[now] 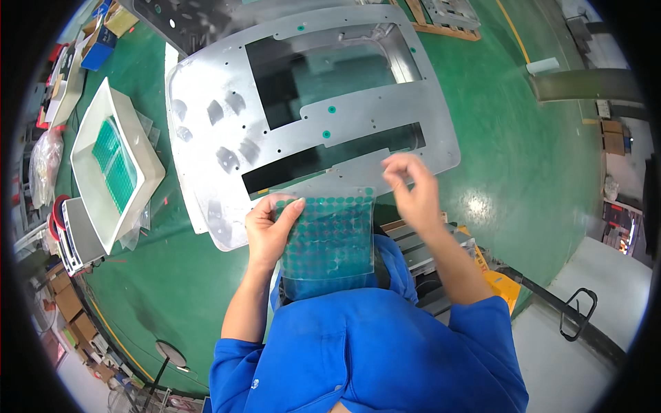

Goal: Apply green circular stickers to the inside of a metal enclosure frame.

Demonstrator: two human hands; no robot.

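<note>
My left hand grips the upper left edge of a clear sheet of round green stickers, thumb on top. The sheet hangs in front of my body, with rows of dots across it. To its right my right hand is raised over the near edge of a large grey metal panel, thumb and finger pinched together. Whatever is between those fingertips is too small and blurred to make out. Green dots sit at holes in the panel, two of them between its cut-out openings.
A white tub holding a green dotted sheet stands at the left. Cardboard boxes line the lower left. A yellow part and a dark bar with a black handle lie to the right.
</note>
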